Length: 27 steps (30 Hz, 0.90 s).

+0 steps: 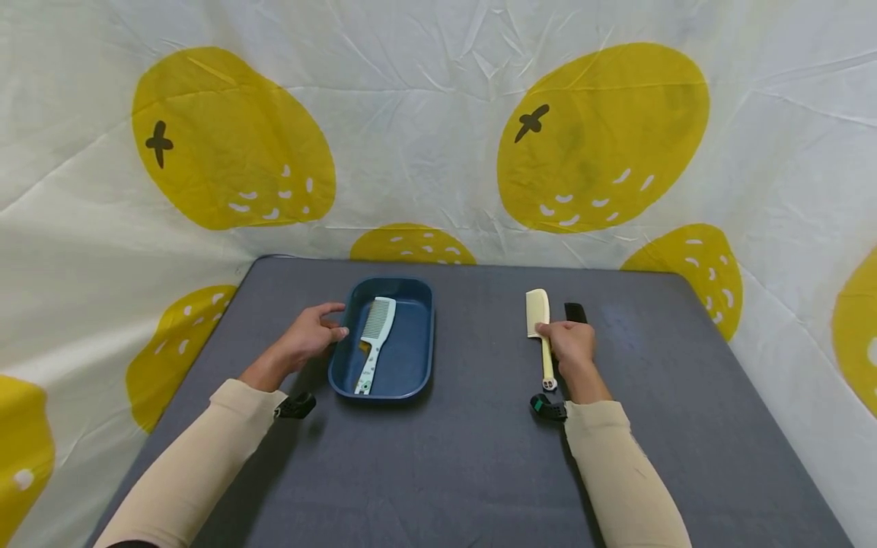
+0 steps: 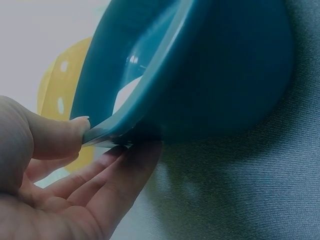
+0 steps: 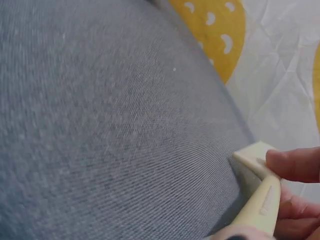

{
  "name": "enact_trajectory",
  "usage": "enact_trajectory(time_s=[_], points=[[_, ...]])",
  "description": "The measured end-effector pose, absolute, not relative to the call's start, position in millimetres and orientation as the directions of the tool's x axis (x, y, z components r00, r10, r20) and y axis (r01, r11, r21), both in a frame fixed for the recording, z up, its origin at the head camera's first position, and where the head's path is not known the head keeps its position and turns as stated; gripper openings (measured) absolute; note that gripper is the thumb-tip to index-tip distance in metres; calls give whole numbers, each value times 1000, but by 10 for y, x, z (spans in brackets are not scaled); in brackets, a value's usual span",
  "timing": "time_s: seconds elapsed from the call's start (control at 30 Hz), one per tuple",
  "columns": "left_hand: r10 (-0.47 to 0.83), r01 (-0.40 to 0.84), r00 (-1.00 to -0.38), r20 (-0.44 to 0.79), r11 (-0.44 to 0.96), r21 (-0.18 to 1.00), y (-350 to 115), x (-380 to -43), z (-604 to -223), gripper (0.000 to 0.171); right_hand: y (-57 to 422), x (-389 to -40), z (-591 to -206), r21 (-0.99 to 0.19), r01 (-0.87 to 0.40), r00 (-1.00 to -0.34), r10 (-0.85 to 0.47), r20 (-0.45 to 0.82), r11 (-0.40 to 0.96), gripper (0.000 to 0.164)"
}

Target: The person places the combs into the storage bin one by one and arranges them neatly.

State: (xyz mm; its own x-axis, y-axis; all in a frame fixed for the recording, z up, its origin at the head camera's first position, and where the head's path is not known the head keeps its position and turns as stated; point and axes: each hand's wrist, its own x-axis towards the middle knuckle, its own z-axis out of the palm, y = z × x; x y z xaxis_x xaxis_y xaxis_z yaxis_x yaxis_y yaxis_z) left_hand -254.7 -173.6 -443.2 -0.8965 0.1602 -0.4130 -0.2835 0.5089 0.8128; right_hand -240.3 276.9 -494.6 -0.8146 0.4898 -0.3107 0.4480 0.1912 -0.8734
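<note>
My left hand (image 1: 304,339) holds the left rim of a blue rectangular basin (image 1: 414,346), its thumb over the edge and its fingers against the outer wall in the left wrist view. Inside the basin lies a pale green comb (image 1: 379,323) with a patterned handle, and a bit of a brownish thing (image 1: 365,347) peeks out beside it. Over to the right, my right hand (image 1: 574,350) pinches a cream comb (image 1: 537,312) where its handle meets the head. The handle (image 3: 262,207) ends in a small animal-face figure. Just beyond that hand, a black comb (image 1: 575,311) is partly hidden by it.
Grey cloth covers the table (image 1: 479,457), with a broad stretch of it between the basin and the cream comb. A white curtain (image 1: 425,152) printed with yellow fruit hangs along the table's back and sides. Each wrist wears a black band (image 1: 296,406).
</note>
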Motion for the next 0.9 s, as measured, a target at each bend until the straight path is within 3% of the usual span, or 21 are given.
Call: enact_trajectory(time_s=[0.4, 0.9], points=[[169, -269, -900, -401, 508, 818, -1755, -2537, -4464, 65, 2749, -2349, -4932, -913, 392, -848, 430, -310, 115, 31], [181, -246, -908, -379, 502, 829, -1801, -2522, -4529, 64, 2683, -2311, -4846, -943, 333, -866, 395, -307, -1, 7]])
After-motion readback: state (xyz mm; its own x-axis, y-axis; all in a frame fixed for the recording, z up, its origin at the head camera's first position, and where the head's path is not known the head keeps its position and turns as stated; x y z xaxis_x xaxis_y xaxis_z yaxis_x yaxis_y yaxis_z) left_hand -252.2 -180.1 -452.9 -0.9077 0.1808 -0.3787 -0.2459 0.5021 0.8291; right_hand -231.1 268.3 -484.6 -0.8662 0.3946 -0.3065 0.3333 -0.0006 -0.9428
